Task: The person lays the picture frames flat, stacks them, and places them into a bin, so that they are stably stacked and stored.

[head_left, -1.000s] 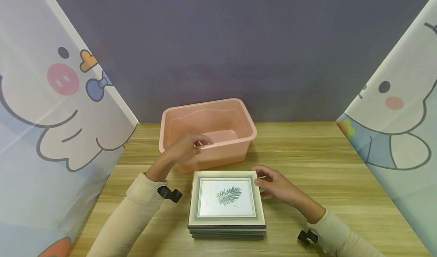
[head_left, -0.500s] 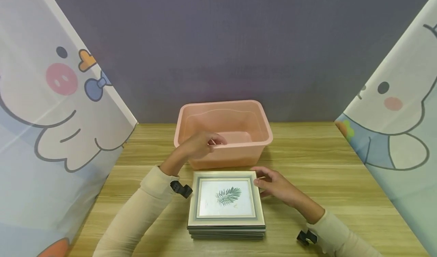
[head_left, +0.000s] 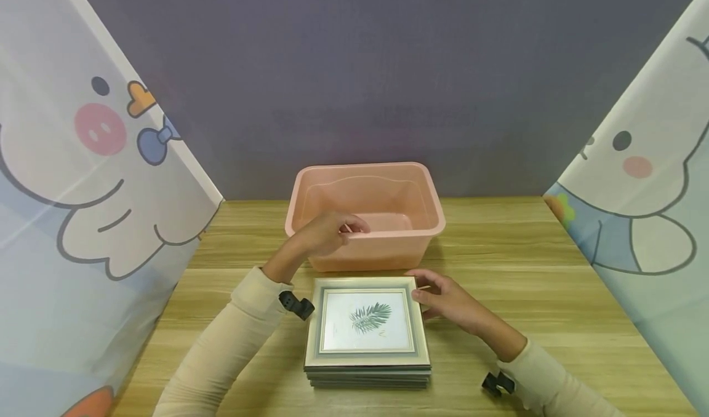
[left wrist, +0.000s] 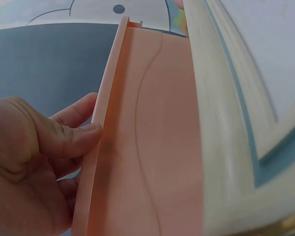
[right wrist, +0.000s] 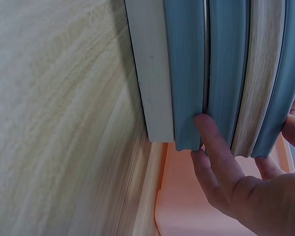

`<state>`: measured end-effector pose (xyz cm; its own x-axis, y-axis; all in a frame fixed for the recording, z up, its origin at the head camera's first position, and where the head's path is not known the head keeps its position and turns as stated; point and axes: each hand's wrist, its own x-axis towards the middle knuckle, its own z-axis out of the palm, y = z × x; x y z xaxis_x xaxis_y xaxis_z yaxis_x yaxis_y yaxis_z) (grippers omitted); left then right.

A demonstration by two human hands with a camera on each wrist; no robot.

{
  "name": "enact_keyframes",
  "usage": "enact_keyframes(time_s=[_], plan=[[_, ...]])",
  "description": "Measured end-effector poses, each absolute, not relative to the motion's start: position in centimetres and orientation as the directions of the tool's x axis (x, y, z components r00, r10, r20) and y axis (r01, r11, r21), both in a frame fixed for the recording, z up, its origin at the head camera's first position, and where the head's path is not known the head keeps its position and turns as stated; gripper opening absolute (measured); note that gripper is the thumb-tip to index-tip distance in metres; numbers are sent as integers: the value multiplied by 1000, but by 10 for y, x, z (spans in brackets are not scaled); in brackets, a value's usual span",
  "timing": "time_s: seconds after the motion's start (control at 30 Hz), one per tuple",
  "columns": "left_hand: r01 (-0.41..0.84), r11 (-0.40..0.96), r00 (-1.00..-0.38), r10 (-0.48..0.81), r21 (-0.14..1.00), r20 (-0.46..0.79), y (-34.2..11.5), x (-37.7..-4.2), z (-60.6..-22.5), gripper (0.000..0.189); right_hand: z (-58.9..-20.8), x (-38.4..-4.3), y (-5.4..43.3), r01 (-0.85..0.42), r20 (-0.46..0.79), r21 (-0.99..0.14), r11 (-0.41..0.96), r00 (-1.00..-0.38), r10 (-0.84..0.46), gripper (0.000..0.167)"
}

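Observation:
My left hand (head_left: pixel 327 232) pinches the near rim of a pink plastic bin (head_left: pixel 382 250), thumb on one side and fingers on the other. In the left wrist view the thumb (left wrist: pixel 78 140) presses against the bin's lip. Close in front of the bin lies a stack of picture frames (head_left: pixel 368 358), the top one showing a green leaf print. My right hand (head_left: pixel 445 297) holds the stack's far right corner, thumb at the top frame's edge. In the right wrist view its fingers (right wrist: pixel 221 157) bend round the frames' blue, white and wood-grained edges (right wrist: pixel 187 73).
The wood-grain table (head_left: pixel 526 269) extends left and right of the stack. A dark grey panel (head_left: pixel 354 85) rises behind the bin. Cartoon-printed curtains (head_left: pixel 72 177) stand at both sides. Each wrist carries a small black device (head_left: pixel 296 305).
With my left hand on its rim, the pink bin has slid right and turned squarer to the stack, barely moving in the last half second. The right hand and frames stay put.

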<state>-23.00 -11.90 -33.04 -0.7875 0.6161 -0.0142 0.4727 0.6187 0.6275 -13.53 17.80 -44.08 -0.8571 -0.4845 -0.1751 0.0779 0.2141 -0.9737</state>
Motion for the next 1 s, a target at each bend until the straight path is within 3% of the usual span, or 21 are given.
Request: enact_keyframes(time_s=[0.37,0.67,0.8,1.0], plan=[[482,637,-789,614,601,-19,-118,-230,-333,45,-442,-135,173,79,-171,-976,201,-851,-497,56],[343,574,-900,427,744,85,-151,-212,-331,30,-440,-133,169,61,-167,-972,229,-860,-482,54],[379,505,-869,482,775,111,-174,-199,-332,26,-438,-132,170,49,-164,-967,250,-872,-462,54],[393,479,-781,625,785,10,-201,-176,-345,35,-436,-131,172,49,-165,-966,254,-871,-462,52]])
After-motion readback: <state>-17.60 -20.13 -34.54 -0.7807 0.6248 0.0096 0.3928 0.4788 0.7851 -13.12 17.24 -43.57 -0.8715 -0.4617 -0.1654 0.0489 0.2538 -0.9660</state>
